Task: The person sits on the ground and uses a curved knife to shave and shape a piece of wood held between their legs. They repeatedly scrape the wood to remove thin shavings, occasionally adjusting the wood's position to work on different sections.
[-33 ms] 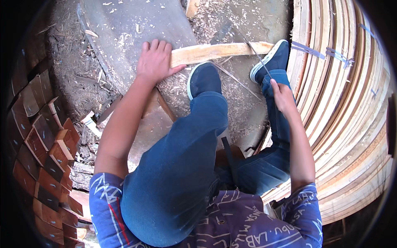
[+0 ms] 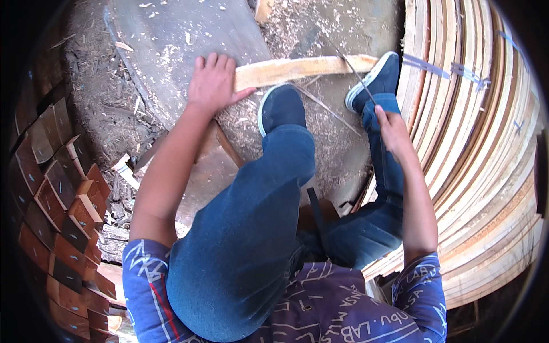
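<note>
A curved pale wooden strip (image 2: 294,71) lies across in front of my two shoes. My left hand (image 2: 211,86) grips its left end, fingers over the far side and thumb along the near edge. Its right end meets the toe of my right shoe (image 2: 382,77); the left shoe (image 2: 283,107) touches or nearly touches its near edge. In my closed right hand (image 2: 393,130) is a long, thin, dark tool (image 2: 359,78), slanting up and left across the strip near its right end. Its exact kind cannot be made out.
Stacked curved wooden strips (image 2: 457,148), bound with plastic ties (image 2: 426,65), rise close on the right. Reddish-brown wood blocks (image 2: 63,228) are piled at left. Shavings litter the grey ground sheet (image 2: 189,34). A thin wood sliver (image 2: 329,108) lies between my shoes.
</note>
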{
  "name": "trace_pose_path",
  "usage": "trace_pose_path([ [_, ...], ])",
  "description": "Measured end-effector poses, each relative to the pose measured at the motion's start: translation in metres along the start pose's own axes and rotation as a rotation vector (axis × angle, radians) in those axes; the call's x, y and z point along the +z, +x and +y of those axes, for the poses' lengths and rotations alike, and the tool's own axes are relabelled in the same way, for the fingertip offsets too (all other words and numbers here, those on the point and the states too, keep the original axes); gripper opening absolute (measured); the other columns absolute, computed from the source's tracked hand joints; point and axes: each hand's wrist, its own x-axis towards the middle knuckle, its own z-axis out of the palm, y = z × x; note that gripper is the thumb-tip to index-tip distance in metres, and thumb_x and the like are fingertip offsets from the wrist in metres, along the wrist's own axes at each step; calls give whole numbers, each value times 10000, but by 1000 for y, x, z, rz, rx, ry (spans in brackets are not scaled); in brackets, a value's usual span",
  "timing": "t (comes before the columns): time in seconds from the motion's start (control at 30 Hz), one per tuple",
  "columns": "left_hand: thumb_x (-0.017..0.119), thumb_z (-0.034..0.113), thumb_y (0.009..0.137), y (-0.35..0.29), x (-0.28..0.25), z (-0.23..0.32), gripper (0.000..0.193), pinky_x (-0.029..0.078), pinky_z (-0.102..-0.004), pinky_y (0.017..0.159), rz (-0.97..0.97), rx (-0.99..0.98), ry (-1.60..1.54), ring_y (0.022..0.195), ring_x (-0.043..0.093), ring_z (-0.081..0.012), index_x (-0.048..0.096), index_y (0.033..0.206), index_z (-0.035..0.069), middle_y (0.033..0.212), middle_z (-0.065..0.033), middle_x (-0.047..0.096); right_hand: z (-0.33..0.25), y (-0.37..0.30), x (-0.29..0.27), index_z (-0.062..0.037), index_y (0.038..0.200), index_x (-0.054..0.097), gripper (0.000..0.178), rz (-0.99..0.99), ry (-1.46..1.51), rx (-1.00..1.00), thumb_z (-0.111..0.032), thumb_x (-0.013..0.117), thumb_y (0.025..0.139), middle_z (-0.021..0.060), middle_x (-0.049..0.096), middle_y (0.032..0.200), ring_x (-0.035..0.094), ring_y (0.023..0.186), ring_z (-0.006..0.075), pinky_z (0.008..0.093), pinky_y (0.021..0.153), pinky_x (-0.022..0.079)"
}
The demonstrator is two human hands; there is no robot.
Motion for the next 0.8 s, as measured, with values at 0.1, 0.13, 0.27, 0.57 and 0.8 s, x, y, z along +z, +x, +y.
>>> trace_pose_path([
  [0.1, 462, 770, 819, -15, 5, -11, 789, 326, -405, 856, 135, 8, -3, 977, 476, -247, 608, 1035, 25, 972, -95, 562, -52, -31, -30, 72, 992, 664, 581, -29, 67, -116, -467, 448, 1000, 331, 631, 851, 625, 909, 483, 465, 814, 482],
  [0.13, 460, 769, 822, -17, 8, -14, 794, 323, -401, 855, 150, 12, -13, 965, 480, -249, 614, 1022, 16, 963, -97, 562, -65, -36, -32, 75, 986, 662, 577, 16, 119, -182, -462, 450, 1001, 331, 628, 836, 626, 894, 485, 466, 805, 482],
  [0.27, 453, 776, 820, -13, 3, -10, 795, 325, -399, 845, 118, 3, 2, 948, 476, -247, 619, 1015, 23, 957, -98, 561, -60, -29, -28, 73, 986, 663, 579, -55, 138, -69, -464, 447, 1004, 336, 630, 850, 626, 914, 486, 466, 820, 482],
  [0.57, 393, 786, 844, -8, -2, -8, 810, 328, -386, 871, -13, -14, -3, 995, 468, -222, 608, 1069, 39, 1008, -102, 575, -27, -12, -21, 20, 814, 597, 556, -210, 329, 162, -494, 484, 993, 88, 538, 551, 538, 440, 223, 346, 451, 448],
  [0.8, 505, 761, 793, -7, -2, -6, 770, 333, -396, 848, 101, -15, -24, 976, 485, -242, 615, 1021, 34, 983, -94, 574, -24, -58, 6, -107, 1040, 444, 236, -303, 1159, 235, -314, 551, 1000, 3, 497, 602, 436, 406, 83, 243, 360, 388],
])
